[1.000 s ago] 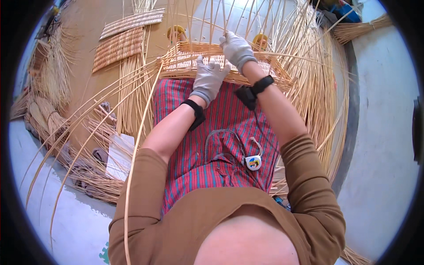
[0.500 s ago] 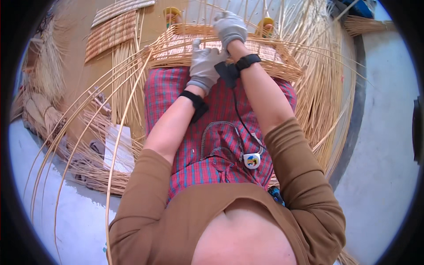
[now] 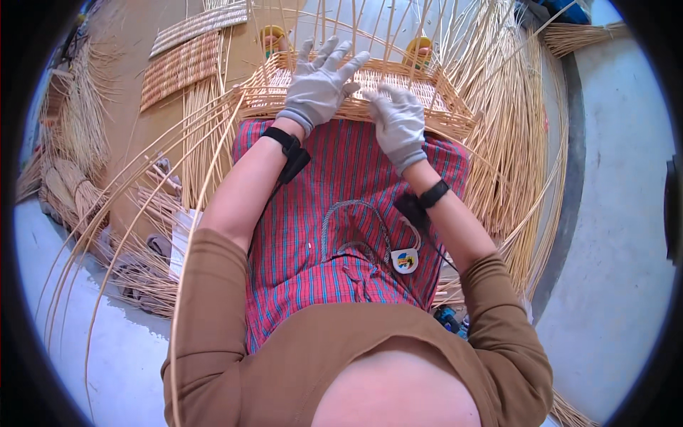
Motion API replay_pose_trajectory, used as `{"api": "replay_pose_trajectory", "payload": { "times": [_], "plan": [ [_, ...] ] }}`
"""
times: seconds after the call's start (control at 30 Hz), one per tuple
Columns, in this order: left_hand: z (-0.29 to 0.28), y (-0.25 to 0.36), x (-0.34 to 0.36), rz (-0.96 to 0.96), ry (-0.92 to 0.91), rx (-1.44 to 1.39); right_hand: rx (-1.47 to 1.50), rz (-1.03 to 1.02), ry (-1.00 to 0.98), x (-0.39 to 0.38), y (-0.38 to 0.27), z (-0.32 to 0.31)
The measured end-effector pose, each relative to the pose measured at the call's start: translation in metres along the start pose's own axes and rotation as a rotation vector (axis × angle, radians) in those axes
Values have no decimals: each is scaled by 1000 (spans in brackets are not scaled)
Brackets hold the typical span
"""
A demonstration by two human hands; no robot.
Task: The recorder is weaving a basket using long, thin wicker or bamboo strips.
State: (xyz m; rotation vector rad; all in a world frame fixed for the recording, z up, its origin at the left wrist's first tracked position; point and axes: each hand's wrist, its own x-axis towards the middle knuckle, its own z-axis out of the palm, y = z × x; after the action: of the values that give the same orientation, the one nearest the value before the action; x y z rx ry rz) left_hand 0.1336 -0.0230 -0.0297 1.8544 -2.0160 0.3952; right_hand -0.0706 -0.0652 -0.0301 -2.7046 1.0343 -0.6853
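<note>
A half-woven wicker basket (image 3: pixel 440 105) rests across my knees, its pale woven bottom showing and upright stakes rising from the far side. My left hand (image 3: pixel 315 84), in a light grey glove, lies over the near wall left of the middle. Its fingers are spread and point away from me, with nothing seen gripped in them. To its right, my gloved right hand (image 3: pixel 400 122) is at the near wall with the fingers curled together. What those fingers pinch, if anything, is hidden. Long loose canes (image 3: pixel 128 186) trail from the basket's left corner toward me.
Woven straw panels (image 3: pixel 179 70) lie at the far left. Loose straw and cane (image 3: pixel 501 142) spread over the floor on the right, with bundles (image 3: pixel 67 178) at the left. A red plaid cloth (image 3: pixel 313 206) covers my lap, and a white round tag (image 3: pixel 404 261) rests on it.
My left hand has moved up and left, fingers spreading over the near wall. From the far side, my right hand has come back toward me, to the near wall. The basket has shifted slightly.
</note>
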Motion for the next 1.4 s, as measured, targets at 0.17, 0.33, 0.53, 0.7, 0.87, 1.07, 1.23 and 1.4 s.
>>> {"api": "replay_pose_trajectory", "payload": {
  "times": [0.17, 0.33, 0.53, 0.7, 0.87, 1.07, 1.23, 1.4],
  "plan": [
    [38, -2, -3, -121, -209, 164, -237, -92, 211, 49, 21, 45],
    [49, -7, -3, -160, -321, 189, -314, -54, 97, 63, 34, 79],
    [37, -7, 0, -169, -327, 162, 129, 21, 145, 34, -16, 1],
    [13, -1, 1, -204, -293, -38, 362, -225, -409, -139, -56, -113],
    [-39, 42, -23, -181, 47, -319, 184, -104, -409, -250, -52, -126],
    [-90, 129, -127, -523, -719, -1533, 623, 164, -243, -166, -56, -123],
    [-103, 125, -155, -700, -417, -1931, 558, -177, -430, -110, -85, -103],
    [-155, 24, -175, -880, -317, -1488, 232, 12, -479, -90, -49, -88]
  ]
}}
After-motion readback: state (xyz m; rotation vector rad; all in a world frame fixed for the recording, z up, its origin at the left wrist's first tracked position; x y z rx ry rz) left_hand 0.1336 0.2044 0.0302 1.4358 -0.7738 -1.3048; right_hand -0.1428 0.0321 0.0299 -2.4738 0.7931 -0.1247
